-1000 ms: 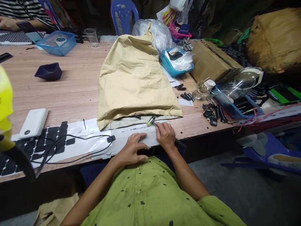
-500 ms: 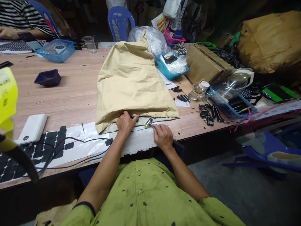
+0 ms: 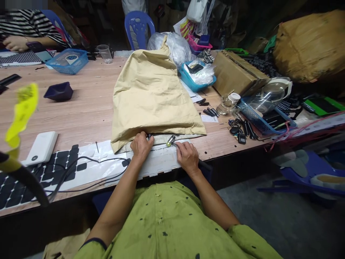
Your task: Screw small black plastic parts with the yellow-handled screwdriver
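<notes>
Single head camera: close above dark-flecked green cloth shirt, facing forward and down onto pale wood-grain tabletop.

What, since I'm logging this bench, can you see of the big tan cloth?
The tan cloth looks like plain fabric, wrinkled, broad at its near edge and narrowing to a bunched tip at the far end. It lies spread on the wood-grained table, its near edge over a greyish speckled strip. The person's left grip is at that edge; whether they touch is unclear.
</notes>
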Action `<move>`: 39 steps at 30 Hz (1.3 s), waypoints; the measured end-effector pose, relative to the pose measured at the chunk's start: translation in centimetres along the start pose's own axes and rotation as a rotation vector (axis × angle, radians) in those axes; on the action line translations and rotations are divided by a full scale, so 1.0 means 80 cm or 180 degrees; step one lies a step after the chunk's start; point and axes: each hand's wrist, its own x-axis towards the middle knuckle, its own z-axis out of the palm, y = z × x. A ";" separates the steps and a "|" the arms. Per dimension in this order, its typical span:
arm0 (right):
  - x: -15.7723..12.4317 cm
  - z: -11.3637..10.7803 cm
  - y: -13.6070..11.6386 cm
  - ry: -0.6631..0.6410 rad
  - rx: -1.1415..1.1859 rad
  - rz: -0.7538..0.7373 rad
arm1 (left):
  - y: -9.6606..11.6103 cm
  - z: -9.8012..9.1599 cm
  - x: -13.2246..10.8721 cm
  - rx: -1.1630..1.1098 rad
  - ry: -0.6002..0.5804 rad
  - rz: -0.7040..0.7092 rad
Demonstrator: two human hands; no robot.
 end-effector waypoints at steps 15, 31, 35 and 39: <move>0.003 -0.002 0.002 0.0010 0.0102 0.0031 | -0.040 -0.002 -0.036 -0.0651 -0.0830 0.1688; -0.008 -0.043 -0.024 0.0012 0.1792 0.0086 | -0.040 0.016 -0.034 -0.0821 -0.0743 0.1690; -0.009 -0.034 -0.023 -0.0012 0.1764 0.0009 | -0.039 0.014 -0.036 -0.0806 -0.0742 0.1695; -0.008 -0.032 -0.022 -0.0108 0.1768 0.0009 | -0.038 0.016 -0.037 -0.0801 -0.0708 0.1674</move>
